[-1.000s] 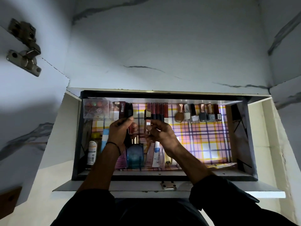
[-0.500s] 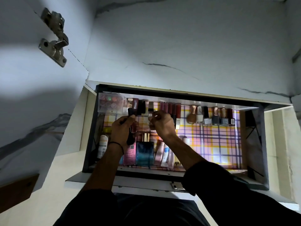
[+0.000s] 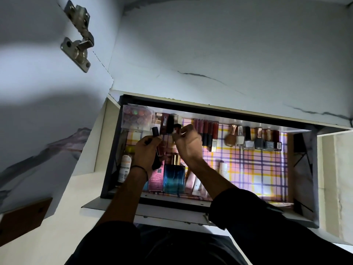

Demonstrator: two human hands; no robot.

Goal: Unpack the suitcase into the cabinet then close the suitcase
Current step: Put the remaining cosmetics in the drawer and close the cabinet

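Dim overall, cool grey cast. Brightest patch is the plaid liner (image 3: 257,169), lit from above and hottest mid-right; the pale strip along its far edge is nearly blown out. Left of the liner, the door panel (image 3: 38,111) carries a broad soft shadow band. Left hand (image 3: 147,152) and right hand (image 3: 188,146), over the liner's left end, read as near-silhouettes. The dark tube (image 3: 155,131) in the left grip merges with shadow; right fingertips are smeared. Sleeves (image 3: 267,226) below the liner fall to black. Hinge (image 3: 78,35), far upper left, is soft. Straight edges bow from the wide angle.

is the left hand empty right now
No, the left hand grips a dark tube while the right hand pinches a small item.
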